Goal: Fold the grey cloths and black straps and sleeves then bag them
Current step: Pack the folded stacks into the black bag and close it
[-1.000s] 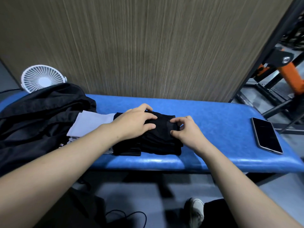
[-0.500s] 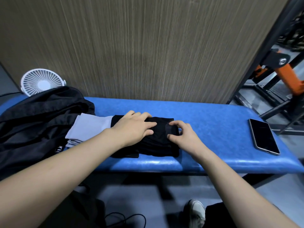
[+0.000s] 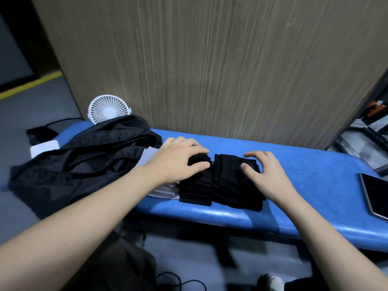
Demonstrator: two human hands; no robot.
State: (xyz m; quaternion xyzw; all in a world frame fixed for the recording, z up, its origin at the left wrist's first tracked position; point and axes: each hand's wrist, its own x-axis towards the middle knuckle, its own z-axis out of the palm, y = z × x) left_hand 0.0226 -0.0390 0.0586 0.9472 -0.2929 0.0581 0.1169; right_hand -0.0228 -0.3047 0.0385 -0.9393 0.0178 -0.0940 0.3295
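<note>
While both forearms reach forward over the near edge, the blue padded table (image 3: 294, 164) runs across the view, and everything is placed off the black folded stack (image 3: 222, 183) sitting at its middle. Left of that stack lies the big crumpled black bag (image 3: 84, 162), draped over the table's left end. Behind the bag stands a white fan (image 3: 108, 109) against the wood-grain wall. Far right of the stack, a dark phone (image 3: 374, 196) lies flat near the table's right end. Tucked between bag and stack, grey cloths (image 3: 150, 157) peek out, partly hidden under the left forearm. Now the hands: the left hand (image 3: 178, 162) lies palm down on the stack's left half, fingers curled over a raised fold of black fabric with the thumb underneath, gripping it. The right hand (image 3: 264, 171) rests on the stack's right half, fingers spread and only lightly bent, pressing the top layer, grasping nothing. A narrow seam splits the stack between the two hands.
</note>
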